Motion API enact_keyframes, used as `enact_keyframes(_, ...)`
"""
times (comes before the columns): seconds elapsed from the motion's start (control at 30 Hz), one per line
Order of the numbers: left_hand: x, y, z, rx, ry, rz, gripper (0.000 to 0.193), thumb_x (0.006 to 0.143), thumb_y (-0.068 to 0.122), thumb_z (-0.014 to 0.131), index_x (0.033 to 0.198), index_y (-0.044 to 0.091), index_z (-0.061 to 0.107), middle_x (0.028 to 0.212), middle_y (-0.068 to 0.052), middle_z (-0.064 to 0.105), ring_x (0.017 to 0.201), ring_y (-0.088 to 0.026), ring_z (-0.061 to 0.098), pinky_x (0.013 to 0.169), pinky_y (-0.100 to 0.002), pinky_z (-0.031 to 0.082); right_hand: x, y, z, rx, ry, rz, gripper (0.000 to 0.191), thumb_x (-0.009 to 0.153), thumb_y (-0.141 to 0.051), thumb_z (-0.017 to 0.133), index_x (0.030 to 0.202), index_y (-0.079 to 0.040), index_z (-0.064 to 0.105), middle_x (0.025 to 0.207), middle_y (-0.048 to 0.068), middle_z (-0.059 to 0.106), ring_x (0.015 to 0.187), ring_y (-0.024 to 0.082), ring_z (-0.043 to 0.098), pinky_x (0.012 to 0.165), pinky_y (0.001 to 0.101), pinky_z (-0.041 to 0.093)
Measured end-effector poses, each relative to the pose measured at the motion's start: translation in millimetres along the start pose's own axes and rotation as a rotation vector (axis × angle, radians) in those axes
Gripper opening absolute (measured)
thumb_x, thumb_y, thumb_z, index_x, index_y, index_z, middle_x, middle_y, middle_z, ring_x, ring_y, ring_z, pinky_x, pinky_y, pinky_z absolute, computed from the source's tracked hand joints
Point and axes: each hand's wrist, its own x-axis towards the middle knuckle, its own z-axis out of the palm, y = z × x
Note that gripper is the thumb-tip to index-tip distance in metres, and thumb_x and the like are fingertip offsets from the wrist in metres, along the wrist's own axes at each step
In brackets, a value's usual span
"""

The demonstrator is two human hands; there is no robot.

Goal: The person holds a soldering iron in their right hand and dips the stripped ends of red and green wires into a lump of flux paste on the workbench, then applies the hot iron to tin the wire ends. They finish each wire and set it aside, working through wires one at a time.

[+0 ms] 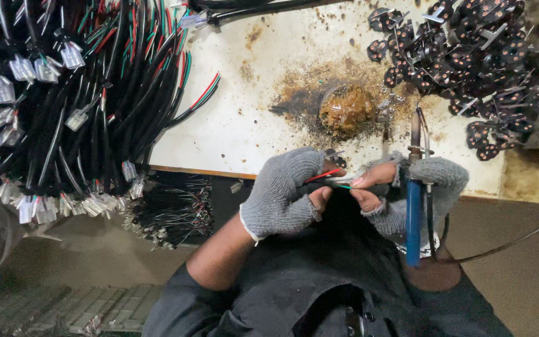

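Head view: wires (332,178) pinched between left hand (285,193) and right hand (407,190) fingers.

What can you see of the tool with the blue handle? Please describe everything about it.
The soldering iron has a long blue handle that looks like plastic and a thin metal shaft ending near the brown flux pot. It lies roughly upright in the picture, tip toward the stained white table. The right hand, in a grey fingerless glove, holds it. A dark cable runs from the handle.
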Motion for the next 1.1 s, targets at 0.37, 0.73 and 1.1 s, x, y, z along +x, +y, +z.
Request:
enact_keyframes(0.37,-0.9,-3.5,4.7,-0.042,-0.032,-0.046,0.016,0.099,0.026,0.065,0.104,0.010,0.065,0.088,-0.011,0.061,0.082,-0.034,0.065,0.074,-0.040,0.053,14.5,-10.5,-0.5,-0.085,0.028,-0.001,0.042,0.098,-0.017,0.082,0.119,-0.006,0.047,0.091,0.006,0.074,0.083,0.016,0.074,0.077,0.0261,0.060)
enact_keyframes(0.73,2.4,-2.2,0.1,0.035,-0.047,-0.007,0.018,0.090,0.028,0.072,0.093,0.011,0.067,0.084,-0.012,0.060,0.080,-0.035,0.064,0.070,-0.042,0.052,21.5,-11.5,0.9,-0.034,-0.038,0.048,0.033,0.090,-0.024,0.081,0.102,-0.005,0.058,0.088,0.002,0.072,0.079,0.013,0.071,0.073,0.0248,0.056)
enact_keyframes(1.1,1.7,-0.9,12.0,0.052,0.084,-0.003,0.018,0.087,0.022,0.080,0.091,0.011,0.066,0.083,-0.009,0.062,0.077,-0.032,0.065,0.068,-0.041,0.051,-11.2,6.8,-1.3,0.001,-0.044,0.152,0.039,0.096,-0.007,0.078,0.118,-0.010,0.047,0.092,0.011,0.071,0.084,0.019,0.074,0.077,0.0314,0.063)
